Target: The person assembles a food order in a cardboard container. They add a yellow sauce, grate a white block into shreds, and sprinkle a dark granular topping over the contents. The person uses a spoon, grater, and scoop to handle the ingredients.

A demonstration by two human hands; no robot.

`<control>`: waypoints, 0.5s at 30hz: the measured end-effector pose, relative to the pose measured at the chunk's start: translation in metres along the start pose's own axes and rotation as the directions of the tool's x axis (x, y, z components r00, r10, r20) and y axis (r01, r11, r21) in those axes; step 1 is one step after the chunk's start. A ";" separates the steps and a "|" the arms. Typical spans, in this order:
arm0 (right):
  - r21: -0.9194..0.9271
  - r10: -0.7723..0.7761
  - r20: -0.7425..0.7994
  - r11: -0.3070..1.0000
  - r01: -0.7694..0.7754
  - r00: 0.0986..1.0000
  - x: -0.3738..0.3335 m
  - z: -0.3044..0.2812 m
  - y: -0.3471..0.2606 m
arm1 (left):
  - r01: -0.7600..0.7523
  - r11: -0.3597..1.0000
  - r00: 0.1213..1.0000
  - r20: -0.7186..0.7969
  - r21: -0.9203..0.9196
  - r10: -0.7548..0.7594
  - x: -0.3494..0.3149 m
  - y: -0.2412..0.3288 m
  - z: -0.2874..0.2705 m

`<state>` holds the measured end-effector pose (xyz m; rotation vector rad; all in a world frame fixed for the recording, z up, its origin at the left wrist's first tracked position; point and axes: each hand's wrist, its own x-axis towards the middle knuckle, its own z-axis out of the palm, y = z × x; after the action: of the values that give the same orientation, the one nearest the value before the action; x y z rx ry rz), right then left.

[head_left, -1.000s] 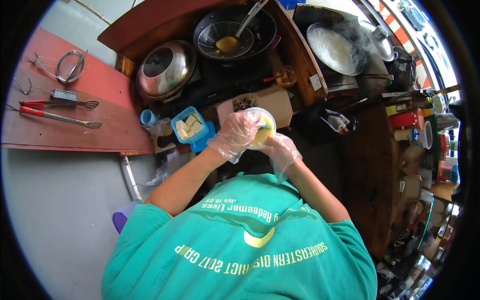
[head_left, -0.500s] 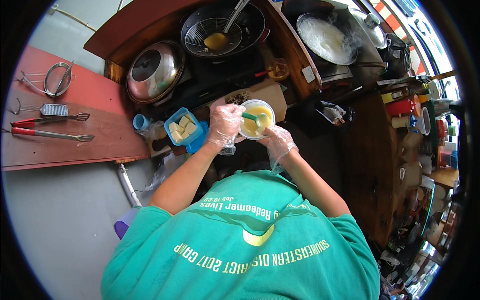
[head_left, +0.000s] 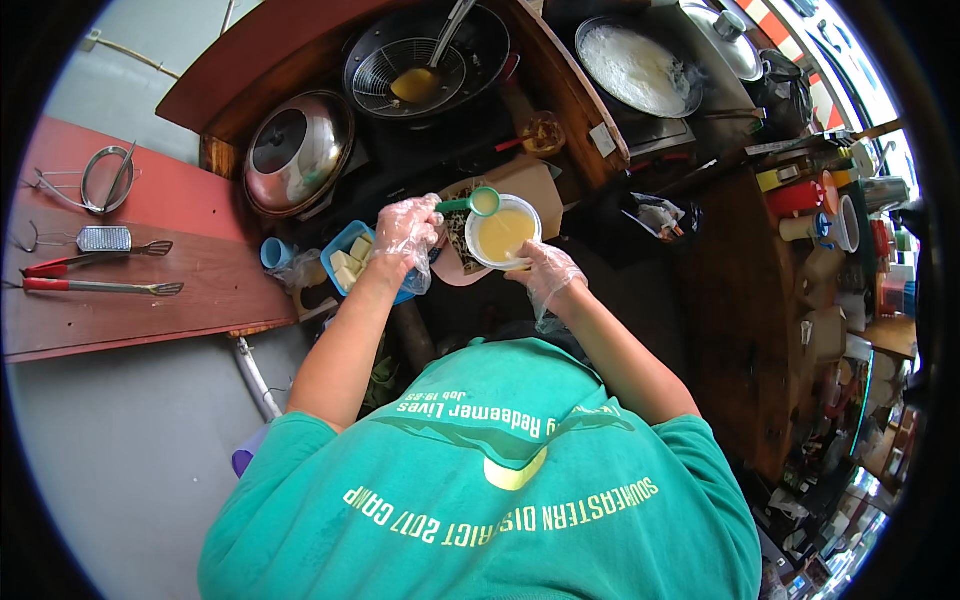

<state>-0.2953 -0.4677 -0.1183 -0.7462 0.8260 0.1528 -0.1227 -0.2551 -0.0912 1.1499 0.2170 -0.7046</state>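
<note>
My left hand (head_left: 405, 235), in a clear plastic glove, grips the handle of a green measuring spoon (head_left: 484, 201). Pale yellow liquid fills its bowl, which is raised just over the tub's left rim. A round white plastic tub (head_left: 505, 236) of creamy yellow liquid is held by my gloved right hand (head_left: 552, 276) at its lower right side. Beneath and left of the tub shows a pink plate (head_left: 462, 273) with dark shreds on it, partly hidden. Below my left wrist is a blue container (head_left: 334, 246) of pale cubes, partly covered by the arm.
At the back, a black wok (head_left: 488, 62) holds a wire strainer (head_left: 375, 82). A lidded pan (head_left: 300, 150) stands left of it. Back right, a pan of white frothy liquid (head_left: 635, 65) sits on a stove. Tongs (head_left: 110, 287) and a grater (head_left: 104, 239) lie on the red-brown board.
The spoon has come up out of the liquid and moved left to the tub's rim, carrying liquid. My left hand shifted left, now overlapping the blue container; the tub dropped slightly.
</note>
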 end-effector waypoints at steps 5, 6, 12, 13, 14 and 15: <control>0.015 0.047 -0.044 0.999 -0.046 0.998 -0.006 -0.010 0.004 | -0.192 0.950 0.968 -0.114 0.246 0.225 0.016 0.019 0.000; 0.014 0.053 -0.043 0.999 -0.052 0.998 -0.008 -0.013 0.005 | -0.174 0.947 0.963 -0.154 0.270 0.221 0.022 0.020 -0.003; -0.039 0.057 -0.013 0.998 -0.058 0.998 -0.028 -0.040 0.010 | -0.171 0.965 0.952 -0.217 0.198 0.214 0.061 0.007 -0.020; 0.000 0.077 -0.011 0.997 -0.077 0.997 -0.032 -0.043 0.012 | -0.181 0.953 0.951 -0.202 0.244 0.232 0.066 0.003 -0.021; -0.052 0.063 -0.013 0.997 -0.064 0.998 -0.035 -0.046 0.013 | -0.185 0.942 0.952 -0.188 0.281 0.243 0.071 0.000 -0.021; -0.044 0.069 -0.004 0.997 -0.069 0.998 -0.037 -0.050 0.013 | -0.165 0.933 0.950 -0.201 0.320 0.237 0.075 -0.002 -0.019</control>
<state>-0.3568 -0.4852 -0.1210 -0.7600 0.8537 0.2322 -0.0631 -0.2683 -0.1384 1.5269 0.1925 -0.4231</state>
